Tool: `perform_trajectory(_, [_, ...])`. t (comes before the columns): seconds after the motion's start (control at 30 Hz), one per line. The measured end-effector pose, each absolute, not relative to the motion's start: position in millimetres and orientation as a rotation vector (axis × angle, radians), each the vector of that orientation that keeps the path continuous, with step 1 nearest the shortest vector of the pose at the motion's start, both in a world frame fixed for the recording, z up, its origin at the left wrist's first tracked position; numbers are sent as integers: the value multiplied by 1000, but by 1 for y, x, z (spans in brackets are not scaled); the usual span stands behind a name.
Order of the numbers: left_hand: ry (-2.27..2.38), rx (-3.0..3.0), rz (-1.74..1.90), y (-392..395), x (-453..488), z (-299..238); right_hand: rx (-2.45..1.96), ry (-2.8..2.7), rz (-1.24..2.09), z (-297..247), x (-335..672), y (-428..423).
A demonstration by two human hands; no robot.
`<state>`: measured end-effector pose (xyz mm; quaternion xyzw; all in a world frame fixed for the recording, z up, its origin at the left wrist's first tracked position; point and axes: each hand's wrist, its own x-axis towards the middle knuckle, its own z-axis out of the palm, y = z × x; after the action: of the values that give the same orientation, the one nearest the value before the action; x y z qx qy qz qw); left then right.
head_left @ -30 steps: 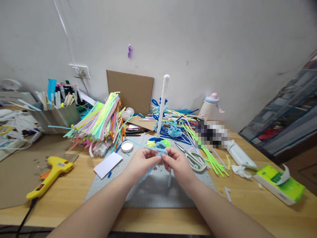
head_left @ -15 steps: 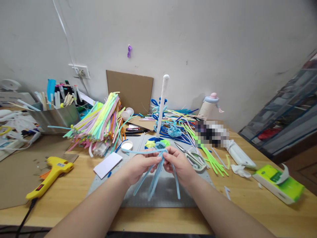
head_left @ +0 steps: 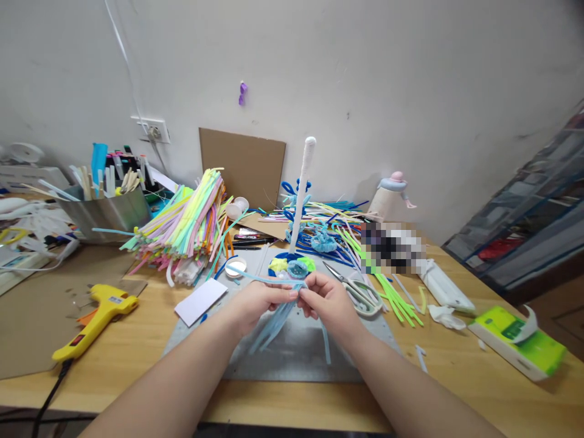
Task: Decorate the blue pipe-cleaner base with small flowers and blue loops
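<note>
Both hands meet over the grey mat [head_left: 255,368], closed on light blue pipe cleaners [head_left: 275,325]. My left hand [head_left: 261,304] pinches them with thumb and fingers. My right hand [head_left: 325,299] grips the same bunch where the stems come together. One stem runs out to the left above my left hand; the other ends hang down, slightly blurred. Just beyond the fingers is a round base [head_left: 279,265] of blue, yellow and green pipe cleaners. A white wrapped stick [head_left: 302,194] stands up from it. Scissors [head_left: 360,293] lie to the right of my right hand.
A yellow glue gun [head_left: 98,319] and a white card [head_left: 201,302] lie at the left. Behind them is a big pipe-cleaner bundle [head_left: 185,225]. Green pipe cleaners [head_left: 396,301], a tissue pack [head_left: 520,340] and a bottle [head_left: 387,198] are at the right.
The hanging pipe-cleaner ends have swung left and bunched together under my left hand. My right fingers have curled in closer to the join. The view has shifted slightly.
</note>
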<state>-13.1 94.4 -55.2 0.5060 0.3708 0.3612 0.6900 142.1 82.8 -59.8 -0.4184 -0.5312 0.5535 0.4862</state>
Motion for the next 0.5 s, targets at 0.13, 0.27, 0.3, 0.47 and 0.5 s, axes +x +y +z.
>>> perform_trajectory(0.13, [850, 1027, 701, 95, -11, -62, -1002, -1222, 1359, -64, 139, 82])
perform_trajectory(0.27, [664, 1030, 736, 91, -7, -55, -901, -1188, 1497, -69, 142, 86])
perform_trajectory(0.3, [646, 1031, 756, 90, -6, -53, -872, -1191, 1524, -69, 143, 87])
perform_trajectory(0.47, [765, 1061, 793, 90, -8, -50, -873, -1240, 1492, -66, 147, 91])
perform_trajectory(0.5, [762, 1071, 783, 90, -8, -51, -887, -1259, 1475, -66, 147, 91])
